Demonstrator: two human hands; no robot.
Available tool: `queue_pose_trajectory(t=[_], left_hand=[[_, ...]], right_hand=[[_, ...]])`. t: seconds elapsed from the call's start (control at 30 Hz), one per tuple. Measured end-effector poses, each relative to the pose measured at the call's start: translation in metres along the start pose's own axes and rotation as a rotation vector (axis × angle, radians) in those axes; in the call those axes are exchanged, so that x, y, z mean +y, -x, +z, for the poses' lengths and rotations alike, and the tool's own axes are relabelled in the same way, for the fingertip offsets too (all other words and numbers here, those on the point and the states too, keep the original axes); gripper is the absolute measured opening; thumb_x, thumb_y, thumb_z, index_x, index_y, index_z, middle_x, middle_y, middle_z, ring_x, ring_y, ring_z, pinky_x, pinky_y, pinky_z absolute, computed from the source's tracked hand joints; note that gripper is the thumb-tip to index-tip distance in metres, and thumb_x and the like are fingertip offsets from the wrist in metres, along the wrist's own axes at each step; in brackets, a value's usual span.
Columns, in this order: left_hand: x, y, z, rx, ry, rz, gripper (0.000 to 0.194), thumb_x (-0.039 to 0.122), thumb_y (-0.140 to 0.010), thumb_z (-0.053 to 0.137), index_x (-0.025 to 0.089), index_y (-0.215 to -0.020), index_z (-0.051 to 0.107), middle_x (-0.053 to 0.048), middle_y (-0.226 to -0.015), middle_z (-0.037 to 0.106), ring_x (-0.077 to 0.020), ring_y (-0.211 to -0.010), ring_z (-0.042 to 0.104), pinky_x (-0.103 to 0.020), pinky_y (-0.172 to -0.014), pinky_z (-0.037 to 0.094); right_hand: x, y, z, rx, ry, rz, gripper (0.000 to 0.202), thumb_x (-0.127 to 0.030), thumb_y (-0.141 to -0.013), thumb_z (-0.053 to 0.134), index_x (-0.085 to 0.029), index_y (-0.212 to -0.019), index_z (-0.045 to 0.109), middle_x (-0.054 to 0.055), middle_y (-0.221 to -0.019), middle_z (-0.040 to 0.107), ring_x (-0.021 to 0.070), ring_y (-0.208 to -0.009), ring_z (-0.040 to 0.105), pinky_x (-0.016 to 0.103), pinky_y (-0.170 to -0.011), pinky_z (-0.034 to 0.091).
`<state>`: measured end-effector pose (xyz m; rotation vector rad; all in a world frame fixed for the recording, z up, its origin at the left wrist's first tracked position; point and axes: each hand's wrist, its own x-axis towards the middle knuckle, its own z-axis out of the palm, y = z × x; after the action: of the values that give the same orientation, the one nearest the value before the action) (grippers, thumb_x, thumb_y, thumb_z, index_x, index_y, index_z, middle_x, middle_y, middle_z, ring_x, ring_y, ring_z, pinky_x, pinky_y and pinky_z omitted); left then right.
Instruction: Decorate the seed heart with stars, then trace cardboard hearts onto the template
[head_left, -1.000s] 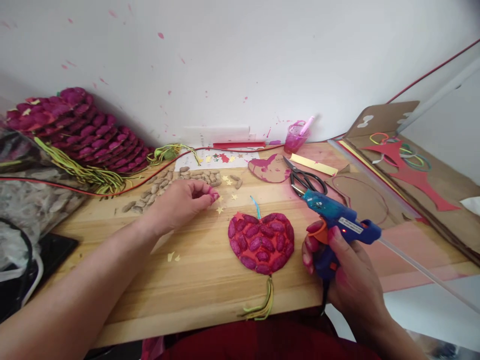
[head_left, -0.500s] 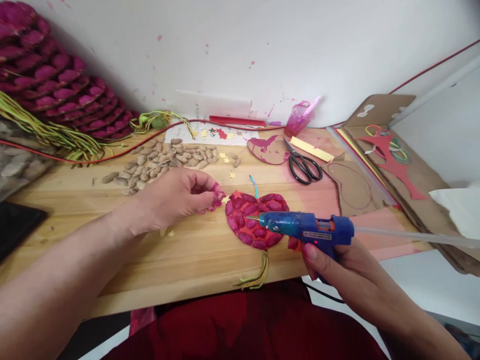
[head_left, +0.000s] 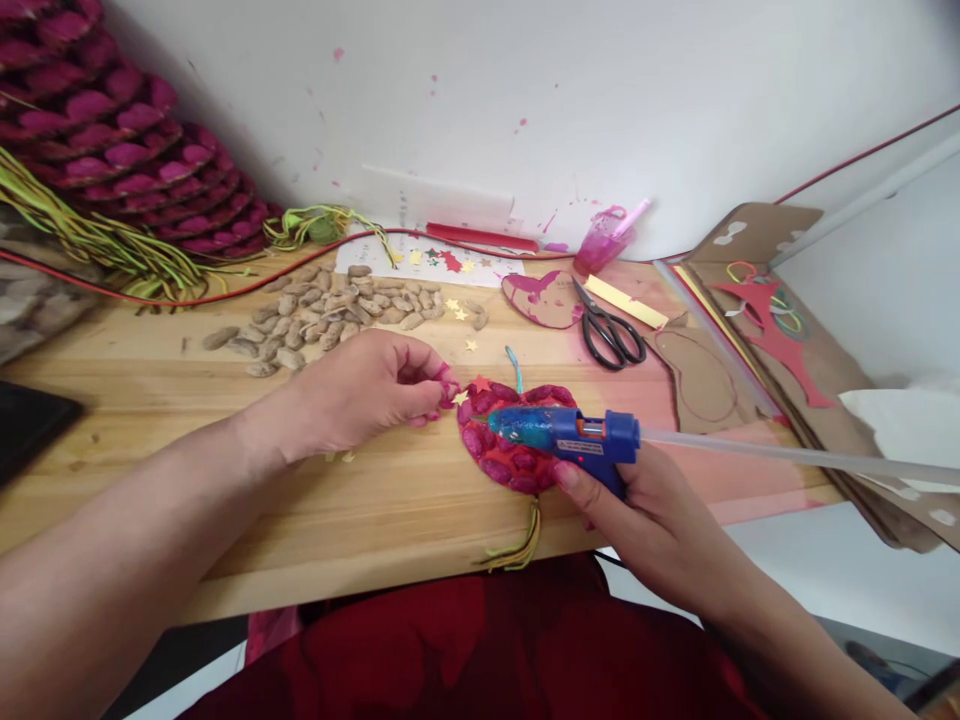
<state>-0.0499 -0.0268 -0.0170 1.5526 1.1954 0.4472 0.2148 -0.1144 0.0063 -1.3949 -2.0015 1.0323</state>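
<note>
My right hand (head_left: 630, 510) is wrapped round a blue glue gun (head_left: 559, 432), with a long clear glue stick (head_left: 757, 452) out of its back. The nozzle points left over a heart-shaped piece covered in magenta-painted peanuts (head_left: 501, 472), which lies on the table. A blue loop (head_left: 514, 368) tops the piece and a yellow-green tassel (head_left: 517, 545) hangs at its lower end. My left hand (head_left: 382, 392) pinches a small yellow paper star (head_left: 460, 398) at the piece's upper left edge. A red star (head_left: 480, 384) shows just beside it.
Loose peanuts (head_left: 330, 310) lie behind my left hand. Black scissors (head_left: 611, 330), a heart-shaped cardboard cutout (head_left: 541, 300) and a pink cup (head_left: 601, 242) are at the back. Cardboard with red scraps (head_left: 780, 340) is at right. A red cord (head_left: 300, 262) crosses the back of the table.
The glue gun has moved left over the painted piece, bringing its nozzle nearer to the star in my left hand. My left hand keeps its pinch. The view has shifted slightly.
</note>
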Motion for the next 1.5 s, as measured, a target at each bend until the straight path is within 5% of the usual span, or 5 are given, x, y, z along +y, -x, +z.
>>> queue_pose_trajectory(t=[1.03, 1.5], left_hand=[[0.0016, -0.0010, 0.0015, -0.009, -0.015, -0.066, 0.021, 0.041, -0.077, 0.068, 0.021, -0.072, 0.071, -0.001, -0.064, 0.065, -0.0125, -0.055, 0.056, -0.025, -0.054, 0.043], [-0.0017, -0.0020, 0.0013, -0.028, 0.075, -0.045, 0.014, 0.035, -0.071, 0.071, 0.021, -0.071, 0.073, 0.000, -0.061, 0.065, -0.0123, -0.055, 0.054, -0.025, -0.053, 0.041]], right_hand=[[-0.0004, -0.0099, 0.0041, 0.017, -0.031, 0.055, 0.018, -0.035, -0.097, 0.062, -0.028, -0.101, 0.078, 0.002, -0.096, 0.077, 0.0280, -0.091, 0.068, 0.035, -0.081, 0.052], [0.0014, -0.0088, 0.0034, -0.010, 0.063, 0.003, 0.023, -0.035, -0.102, 0.055, -0.031, -0.114, 0.074, 0.001, -0.105, 0.077, 0.0274, -0.098, 0.069, 0.034, -0.083, 0.052]])
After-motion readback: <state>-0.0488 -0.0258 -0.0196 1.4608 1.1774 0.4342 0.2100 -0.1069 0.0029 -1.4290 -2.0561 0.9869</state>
